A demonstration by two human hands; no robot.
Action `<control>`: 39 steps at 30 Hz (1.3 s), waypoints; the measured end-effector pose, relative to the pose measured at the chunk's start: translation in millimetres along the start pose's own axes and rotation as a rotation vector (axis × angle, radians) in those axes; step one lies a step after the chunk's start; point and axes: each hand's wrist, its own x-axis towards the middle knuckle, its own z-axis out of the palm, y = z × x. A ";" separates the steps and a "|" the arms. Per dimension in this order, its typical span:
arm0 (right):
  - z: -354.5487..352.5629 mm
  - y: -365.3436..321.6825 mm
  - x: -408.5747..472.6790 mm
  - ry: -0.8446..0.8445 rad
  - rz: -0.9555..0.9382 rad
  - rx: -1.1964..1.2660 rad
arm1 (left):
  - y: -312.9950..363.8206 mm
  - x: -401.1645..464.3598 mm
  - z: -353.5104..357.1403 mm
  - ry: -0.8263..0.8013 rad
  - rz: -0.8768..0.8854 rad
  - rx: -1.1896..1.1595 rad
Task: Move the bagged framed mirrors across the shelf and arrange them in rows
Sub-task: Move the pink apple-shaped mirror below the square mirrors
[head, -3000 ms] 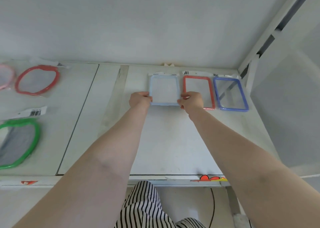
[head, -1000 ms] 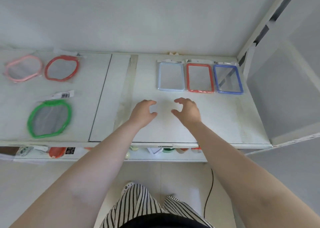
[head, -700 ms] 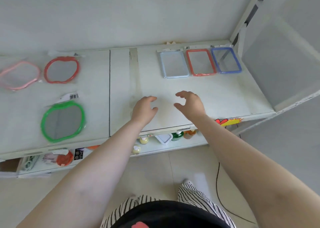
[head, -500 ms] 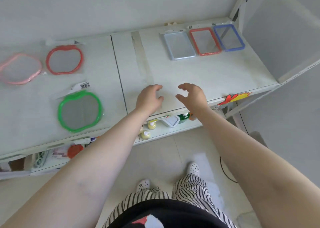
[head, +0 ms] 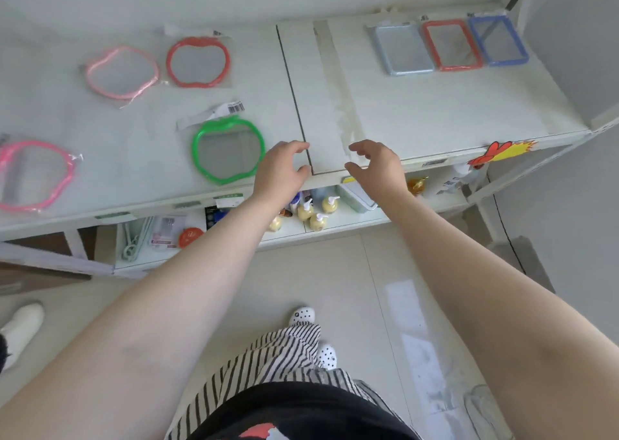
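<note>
Three bagged rectangular mirrors lie side by side at the back right of the white shelf [head: 435,114]: light blue [head: 403,51], red [head: 450,45], dark blue [head: 498,40]. On the left part lie apple-shaped bagged mirrors: green [head: 228,151], red [head: 198,62], pale pink [head: 122,72] and bright pink [head: 35,175]. My left hand [head: 279,171] hovers over the shelf's front edge, just right of the green mirror, fingers loosely curled and holding nothing. My right hand [head: 376,168] hovers beside it, also empty.
A lower shelf holds yellow pump bottles [head: 311,213], a plastic tray [head: 356,198], packets and an orange lid [head: 191,237]. A red-yellow sticker [head: 499,151] marks the front edge on the right. Someone's white shoe [head: 20,329] stands on the floor at left.
Both hands let go of the light blue mirror, drew back from the row and shifted left toward the green mirror. The view has swung left and down, showing the lower shelf and floor.
</note>
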 end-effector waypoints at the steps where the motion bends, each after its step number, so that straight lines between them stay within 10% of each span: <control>1: 7.4 -7.8 -4.8 -0.009 -0.017 0.015 | -7.6 -8.3 -6.8 0.021 -0.015 -0.008; 23: 248.7 -283.1 -42.9 -0.124 -0.087 0.063 | -280.2 -47.5 -269.7 0.165 -0.232 0.005; 39: 324.7 -369.8 30.0 -0.335 -0.236 -0.035 | -366.6 -3.8 -319.8 0.362 -0.593 0.260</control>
